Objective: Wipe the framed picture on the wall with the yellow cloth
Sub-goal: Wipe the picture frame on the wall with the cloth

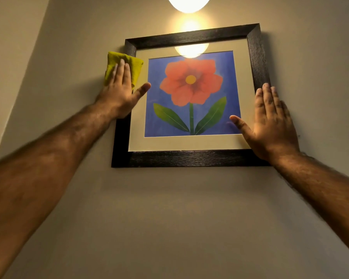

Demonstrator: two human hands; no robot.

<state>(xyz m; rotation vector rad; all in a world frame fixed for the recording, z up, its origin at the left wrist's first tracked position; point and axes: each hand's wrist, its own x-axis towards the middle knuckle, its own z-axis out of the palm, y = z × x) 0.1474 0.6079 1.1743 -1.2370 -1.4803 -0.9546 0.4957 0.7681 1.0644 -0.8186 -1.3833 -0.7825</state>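
Note:
A framed picture (189, 159) hangs on the wall: a dark wooden frame, a cream mat and a red flower on blue. My left hand (122, 95) presses the folded yellow cloth (136, 66) flat against the frame's left side, fingers extended over the cloth, thumb reaching onto the glass. The cloth covers the upper left stretch of the frame and part of the wall beside it. My right hand (270, 121) lies flat and open on the frame's right side, thumb on the glass near the lower right corner of the print.
A lit wall lamp (188, 3) glows just above the picture, and its glare reflects in the glass. A wall corner (28, 67) runs down on the left. Bare beige wall (189, 218) spreads below the frame.

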